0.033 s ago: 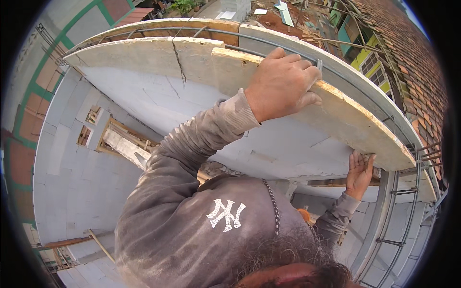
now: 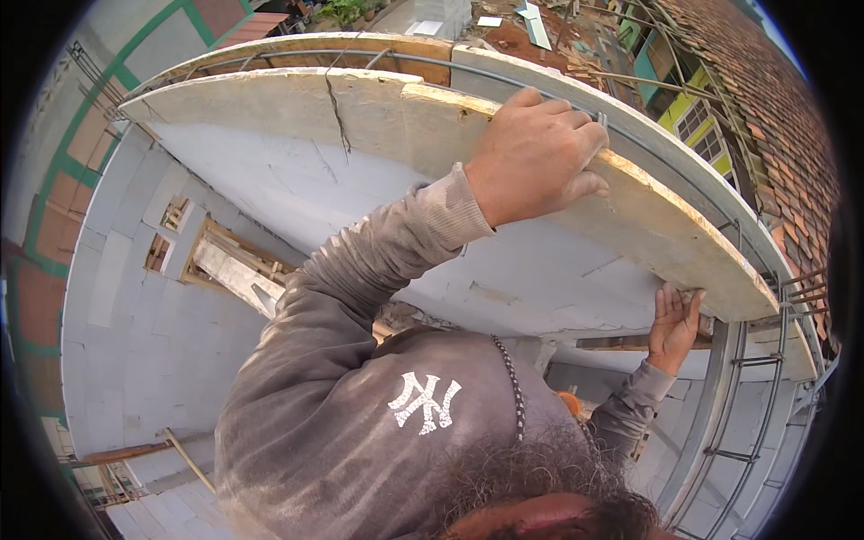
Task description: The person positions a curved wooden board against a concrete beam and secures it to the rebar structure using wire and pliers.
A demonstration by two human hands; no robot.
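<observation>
A curved formwork board (image 2: 666, 216), pale and cement-stained, stands on edge against the top of a whitish block wall (image 2: 540, 270). My left hand (image 2: 540, 157) is closed over its upper edge, back of the hand up and fingertips hidden behind it. Lower down to the right, my right hand (image 2: 675, 326) has its palm turned up, fingers and thumb pressed to the board's bottom edge. Its left end overlaps a second curved board (image 2: 261, 103). Steel bars (image 2: 531, 88) run behind both boards.
Beyond the bars stands an outer curved board (image 2: 630, 121). A thin wire (image 2: 337, 108) hangs over the second board. A rebar cage (image 2: 760, 396) and post (image 2: 706, 414) are at the right. Below left are a wooden frame (image 2: 202, 247) and plank (image 2: 234, 270). A tiled roof (image 2: 756, 99) lies beyond.
My left hand and the board's left end appear very slightly farther right. Both hands keep the same hold.
</observation>
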